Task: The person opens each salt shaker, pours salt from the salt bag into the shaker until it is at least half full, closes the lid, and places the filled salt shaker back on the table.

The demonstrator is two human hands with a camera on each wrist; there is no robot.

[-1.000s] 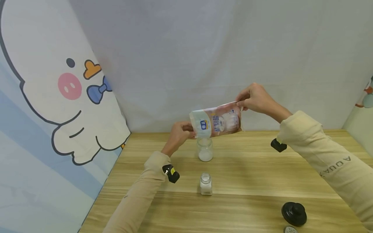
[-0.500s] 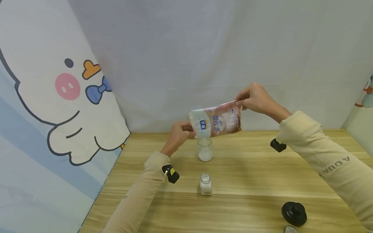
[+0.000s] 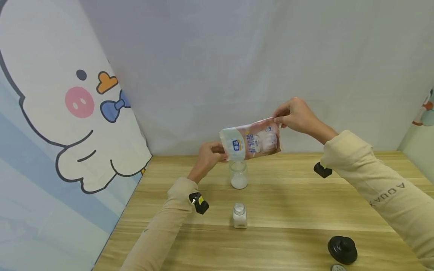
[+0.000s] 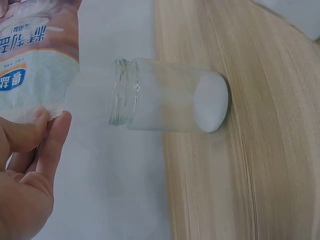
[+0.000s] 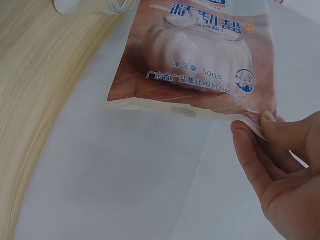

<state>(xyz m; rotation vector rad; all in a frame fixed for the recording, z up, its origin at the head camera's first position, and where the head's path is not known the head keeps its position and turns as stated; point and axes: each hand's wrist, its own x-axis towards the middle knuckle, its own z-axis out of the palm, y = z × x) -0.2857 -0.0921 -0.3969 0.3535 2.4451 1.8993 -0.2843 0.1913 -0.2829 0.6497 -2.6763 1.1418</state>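
Observation:
A pink-and-pale-blue salt bag (image 3: 254, 140) is held tilted above the table, its pale end lower and to the left. My left hand (image 3: 207, 157) pinches a corner of that end between thumb and fingers, seen close in the left wrist view. With thumb and forefinger, my right hand (image 3: 298, 116) grips a corner of the raised end. Right under the low end stands an open glass jar (image 3: 239, 177), with white salt (image 4: 211, 102) at its bottom. In the left wrist view a pale haze spans the space between bag and jar mouth.
Nearer me stands a small open glass bottle (image 3: 239, 217) with white contents. A black knobbed lid (image 3: 342, 249) and a metal cap with holes (image 3: 338, 267) lie at the front right of the wooden table (image 3: 288, 210). A pale cloth (image 3: 203, 75) hangs behind.

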